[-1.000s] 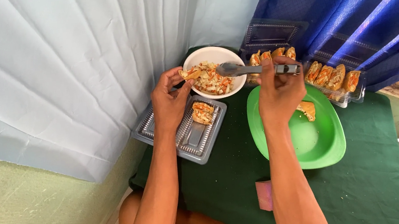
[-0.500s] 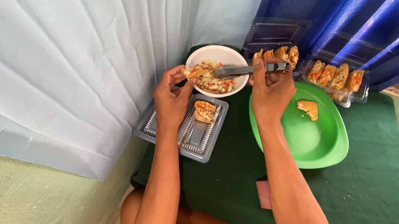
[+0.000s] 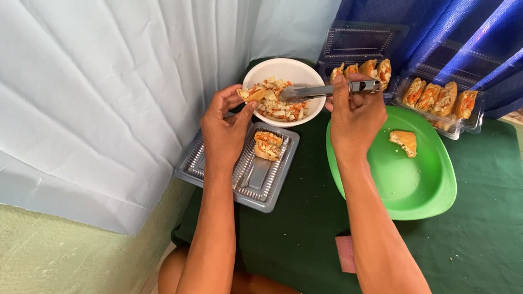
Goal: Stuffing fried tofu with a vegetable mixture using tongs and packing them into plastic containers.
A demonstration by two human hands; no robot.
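Observation:
My left hand (image 3: 225,131) holds a small fried pastry piece (image 3: 254,93) at the near rim of a white bowl (image 3: 282,71) filled with chopped vegetable mix. My right hand (image 3: 355,116) grips metal tongs (image 3: 321,91), whose tips reach into the bowl's filling. Below the left hand lies a clear plastic tray (image 3: 245,176) with one filled pastry (image 3: 268,145) in it. A green plate (image 3: 409,176) with one plain pastry piece (image 3: 404,142) sits just right of my right hand.
Clear plastic containers (image 3: 443,103) with several filled pastries stand at the back right, by a blue curtain (image 3: 470,18). A pale blue curtain (image 3: 103,86) hangs on the left. A green cloth (image 3: 298,241) covers the table; a small pink thing (image 3: 345,254) lies near its front edge.
Both hands have shifted slightly over the bowl. The tongs moved a little deeper into the filling while the left hand kept the pastry piece at the bowl's rim.

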